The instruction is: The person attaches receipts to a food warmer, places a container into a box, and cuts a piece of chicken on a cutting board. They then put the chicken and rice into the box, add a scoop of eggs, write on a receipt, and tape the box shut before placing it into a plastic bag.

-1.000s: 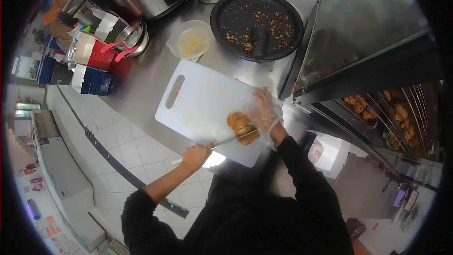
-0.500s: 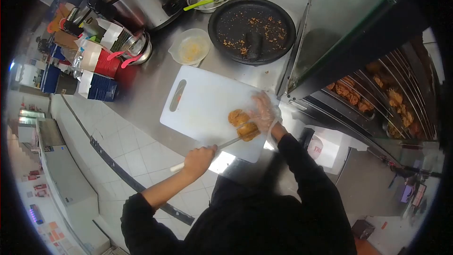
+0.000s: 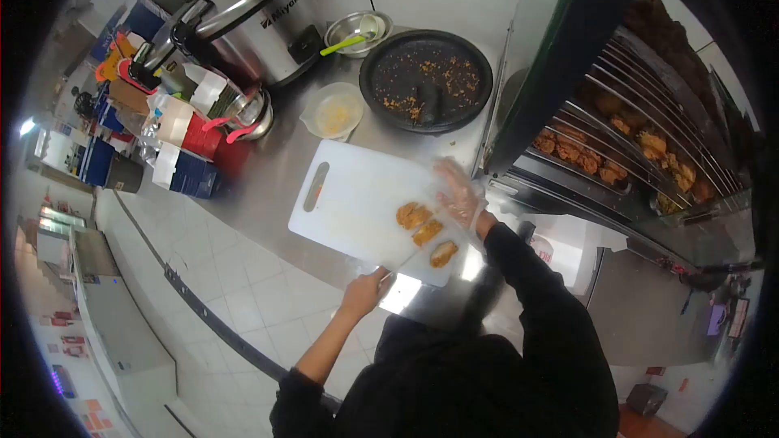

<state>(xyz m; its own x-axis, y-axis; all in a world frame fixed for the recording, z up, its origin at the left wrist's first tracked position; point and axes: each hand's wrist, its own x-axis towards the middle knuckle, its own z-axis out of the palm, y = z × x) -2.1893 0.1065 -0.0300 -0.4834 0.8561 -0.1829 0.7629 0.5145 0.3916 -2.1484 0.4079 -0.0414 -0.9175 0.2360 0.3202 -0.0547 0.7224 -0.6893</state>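
On a white cutting board (image 3: 349,195) lies breaded fried chicken (image 3: 427,232), cut across into three pieces with browned coating. The piece nearest my body sits apart from the other two. My left hand (image 3: 364,290), bare, is wrapped round the handle of a knife (image 3: 402,265) at the board's near edge. The thin blade reaches toward the gap before the separate piece. My right hand (image 3: 459,195), in a clear plastic glove, is at the board's right side, just beyond the chicken. Its fingers are spread and hold nothing.
Behind the board stand a black stone mortar (image 3: 462,109) with crumbs and a pestle, a pale plastic bowl (image 3: 345,126) and a metal bowl (image 3: 337,32). A rice cooker (image 3: 280,40) and boxes (image 3: 191,166) are at left. At right, a glass-sided cabinet (image 3: 519,105) holds fried chicken.
The chicken has gone from pieces held close together to three separated ones. My right hand has come off it and spread. The knife has moved toward me, and the view has shifted.
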